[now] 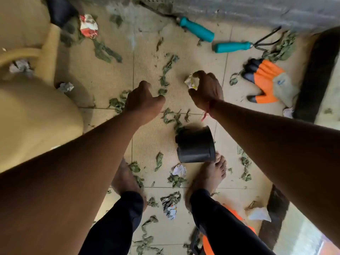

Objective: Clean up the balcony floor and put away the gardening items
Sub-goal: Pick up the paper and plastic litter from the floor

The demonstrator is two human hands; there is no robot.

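Forearms (73,172) fill the lower frame. Right hand (206,91) pinches a crumpled paper (190,82) at centre — left hand (145,100) hovers loose-fingered, empty, over dry leaves (162,92). Black pot (195,146) lies tipped just below centre.

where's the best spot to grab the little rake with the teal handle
Take the hand rake by its teal handle, from above: it lies flat, thick and clear, while the thin black prongs sit by dry leaves.

orange object (207,243) mostly hidden behind leg (220,227), chair (27,111) cut off left
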